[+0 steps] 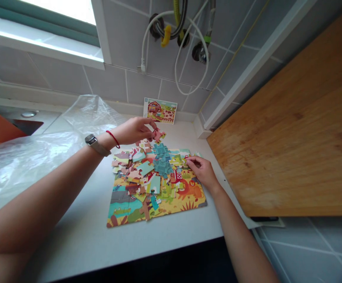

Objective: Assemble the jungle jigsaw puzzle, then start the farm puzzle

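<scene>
My left hand [139, 131], with a watch and a red string on its wrist, pinches a pink puzzle piece [159, 135] above the far side of the pile. My right hand [202, 169] is closed at the right edge of the pile, its fingertips on a green puzzle piece [180, 160]. Many loose puzzle pieces [145, 169] lie heaped, some showing blue-green backs [161, 159]. Beneath them is an assembled animal puzzle [192, 194] with a lion on its right side. A picture card [161, 111] with a red barn leans against the wall behind.
Crumpled clear plastic [41, 153] covers the left of the white counter [171, 232]. An orange box [2, 129] stands at the far left. A wooden panel [291, 118] rises on the right. Hoses and a white cable [176, 70] hang on the tiled wall.
</scene>
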